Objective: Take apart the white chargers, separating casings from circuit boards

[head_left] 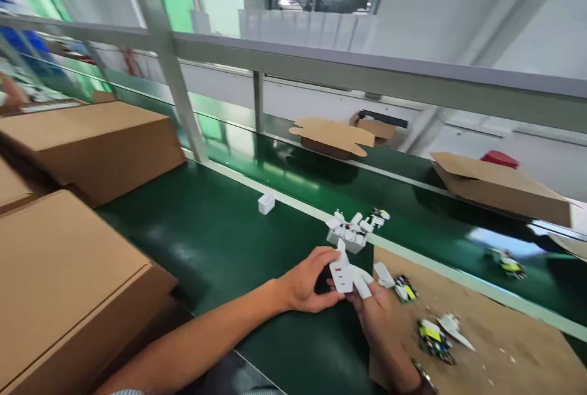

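Observation:
Between both hands is a white plastic charger housing (342,277) with several port slots, one of them red inside. My left hand (309,282) grips it from the left, thumb below and fingers above. My right hand (373,309), with white covers on its fingers, closes on its right side. Just beyond stands a white box (347,238) filled with small white parts. To the right of my right hand lie a white cover piece (384,275) and a circuit board (405,289) with yellow tape.
A cardboard sheet (499,346) carries another taped circuit board (435,341) and white scraps. Large cartons (68,285) stand at left. A small white box (266,203) sits on the green surface. Behind a pale rail, the green belt (293,166) carries open cartons (499,190) and a board (507,262).

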Demonstrator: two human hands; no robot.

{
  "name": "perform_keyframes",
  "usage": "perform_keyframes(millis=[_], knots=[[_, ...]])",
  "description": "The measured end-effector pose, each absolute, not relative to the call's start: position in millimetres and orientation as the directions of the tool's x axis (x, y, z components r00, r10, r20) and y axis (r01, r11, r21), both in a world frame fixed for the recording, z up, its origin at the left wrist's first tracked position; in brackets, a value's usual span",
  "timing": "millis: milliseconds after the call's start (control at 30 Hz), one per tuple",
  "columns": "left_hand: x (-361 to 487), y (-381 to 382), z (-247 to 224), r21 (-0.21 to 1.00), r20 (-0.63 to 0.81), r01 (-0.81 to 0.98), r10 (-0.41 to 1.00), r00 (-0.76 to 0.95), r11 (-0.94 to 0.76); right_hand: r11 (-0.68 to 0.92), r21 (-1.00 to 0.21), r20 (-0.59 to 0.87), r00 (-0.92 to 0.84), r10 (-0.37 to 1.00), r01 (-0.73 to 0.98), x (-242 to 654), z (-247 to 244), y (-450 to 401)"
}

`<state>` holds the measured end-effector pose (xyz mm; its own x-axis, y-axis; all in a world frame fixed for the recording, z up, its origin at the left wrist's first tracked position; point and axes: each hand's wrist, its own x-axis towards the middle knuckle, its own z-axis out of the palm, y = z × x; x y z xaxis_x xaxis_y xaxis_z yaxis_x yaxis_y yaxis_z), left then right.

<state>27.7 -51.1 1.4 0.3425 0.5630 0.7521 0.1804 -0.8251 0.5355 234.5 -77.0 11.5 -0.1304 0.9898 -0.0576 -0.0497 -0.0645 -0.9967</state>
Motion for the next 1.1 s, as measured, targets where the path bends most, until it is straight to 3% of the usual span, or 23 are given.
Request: perform_keyframes(millis=[167, 433, 600, 767, 900, 1000, 1100], knots=[[30.2, -59.0, 8.0, 0.62, 0.7, 0.17, 0.638, 0.32, -0.766, -0.201, -0.956, -0.16, -0.194, 0.968, -0.214, 213.0, 12.3, -73.7], [28.6, -57.6, 5.0, 0.659, 0.627, 0.251, 0.702, 0.337, -0.709, -0.204, -0.963, -0.16, -0.234, 0.959, -0.178, 216.4, 10.7, -75.8], [27.6, -54.1, 0.6, 0.614, 0.62, 0.384, 0.723, 0.306, -0.689, -0.031, -0.998, -0.024, -0.109, 0.994, -0.059, 213.9, 11.2, -76.1], [14.0, -40.6, 2.5, 0.666, 0.543, 0.538, 0.831, 0.125, -0.516, 0.115, -0.988, 0.093, -0.191, 0.977, 0.106, 212.0, 13.0, -86.0], [-2.7, -9.4, 4.1, 0.888, 0.334, 0.38, 0.931, -0.147, -0.258, 0.303, -0.884, 0.195, -0.309, 0.931, 0.356, 213.4, 12.6, -93.4], [-9.0, 19.3, 2.1, 0.969, 0.15, 0.218, 0.978, -0.147, -0.116, 0.445, -0.776, 0.27, -0.403, 0.875, 0.447, 214.6, 12.3, -96.1], [-5.2, 39.0, 0.0, 0.981, 0.109, 0.168, 0.991, -0.073, -0.096, 0.537, -0.703, 0.343, -0.439, 0.83, 0.467, 215.1, 13.1, -97.5]])
